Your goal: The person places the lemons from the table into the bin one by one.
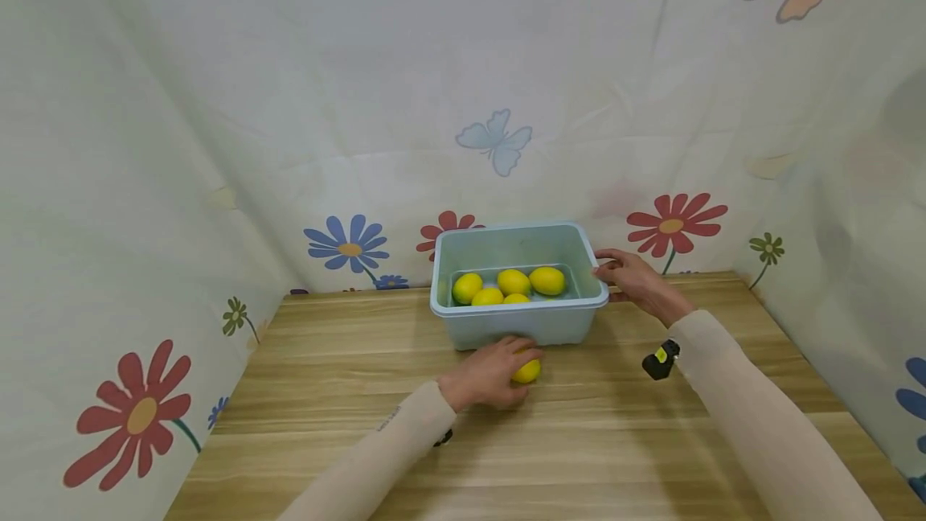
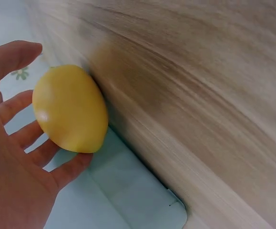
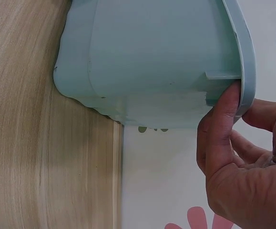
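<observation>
A light blue plastic basin (image 1: pixel 564 326) stands on the table, with several yellow lemons (image 1: pixel 547 281) inside. My right hand (image 1: pixel 640 284) pinches its right-hand rim; in the right wrist view the fingers (image 3: pixel 222 126) press under the rim with the thumb on the other side. Just in front of the basin, my left hand (image 1: pixel 486 375) reaches around another lemon (image 2: pixel 71 109) by the tabletop. Its fingers are spread along the lemon's far side, while the thumb (image 2: pixel 21 53) stands apart from it. Whether the fingers bear any weight cannot be told.
The wood-grain table (image 1: pixel 347 368) runs back to a pale curtain (image 1: pixel 376 103) printed with flowers and butterflies. More of this cloth hangs on the left and right sides. The basin sits near the table's back edge.
</observation>
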Demonstrator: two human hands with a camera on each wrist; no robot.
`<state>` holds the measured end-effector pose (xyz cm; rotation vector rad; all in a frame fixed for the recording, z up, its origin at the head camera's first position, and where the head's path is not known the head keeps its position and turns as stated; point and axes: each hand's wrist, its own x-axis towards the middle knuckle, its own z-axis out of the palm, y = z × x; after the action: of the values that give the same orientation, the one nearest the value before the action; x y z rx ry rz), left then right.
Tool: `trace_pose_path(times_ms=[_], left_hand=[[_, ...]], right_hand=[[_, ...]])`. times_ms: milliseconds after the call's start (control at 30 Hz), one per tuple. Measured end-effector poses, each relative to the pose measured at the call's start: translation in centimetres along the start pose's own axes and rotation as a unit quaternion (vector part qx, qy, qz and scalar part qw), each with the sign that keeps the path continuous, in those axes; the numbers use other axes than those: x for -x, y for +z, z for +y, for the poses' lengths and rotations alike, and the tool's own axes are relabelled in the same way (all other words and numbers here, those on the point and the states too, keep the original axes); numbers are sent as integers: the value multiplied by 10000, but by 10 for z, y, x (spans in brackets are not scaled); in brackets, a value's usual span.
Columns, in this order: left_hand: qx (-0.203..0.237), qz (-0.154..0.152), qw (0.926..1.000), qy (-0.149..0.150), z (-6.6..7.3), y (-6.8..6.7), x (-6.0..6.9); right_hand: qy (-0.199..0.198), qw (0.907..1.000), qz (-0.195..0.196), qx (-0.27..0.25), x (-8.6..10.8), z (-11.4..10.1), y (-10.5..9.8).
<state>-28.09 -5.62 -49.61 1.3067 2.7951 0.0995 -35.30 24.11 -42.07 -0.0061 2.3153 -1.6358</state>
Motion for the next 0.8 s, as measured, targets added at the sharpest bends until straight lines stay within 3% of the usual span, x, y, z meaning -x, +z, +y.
trace_pose_path(times_ms=[367,667,800], left_hand=[[-302,-101,9995,-2,2,1,-3],[-425,-480,9978,159,7,4,-4],[-463,-382,9978,270,7,10,-3]], right_hand=[[-77,10000,-18,18,3,-2,0],[31,10000,-38,2,1,0,0],[3,10000,-24,-26,2,-1,0]])
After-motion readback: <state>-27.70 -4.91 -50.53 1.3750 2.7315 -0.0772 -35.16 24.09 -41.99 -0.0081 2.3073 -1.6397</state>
